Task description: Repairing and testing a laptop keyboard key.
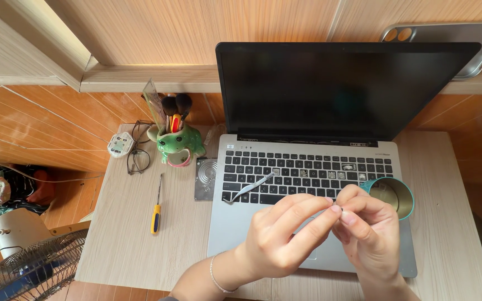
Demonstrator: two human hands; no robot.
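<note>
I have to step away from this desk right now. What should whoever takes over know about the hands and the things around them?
Left hand and right hand: fingertips pinched together over the laptop palm rest, apparently on something tiny; too small to tell what.
Laptop open, screen dark; several keys are missing from the keyboard.
Tweezers lie on the keys.
Teal cup sits on the laptop's right edge.
Yellow-handled screwdriver lies on the table, left of the laptop.
Still open: the bare key spots.

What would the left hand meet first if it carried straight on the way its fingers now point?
The left hand points up and to the right, its fingers already meeting the right hand. That hand comes first; the round teal-rimmed metal cup on the silver laptop lies just beyond. Depth is unclear.
</note>
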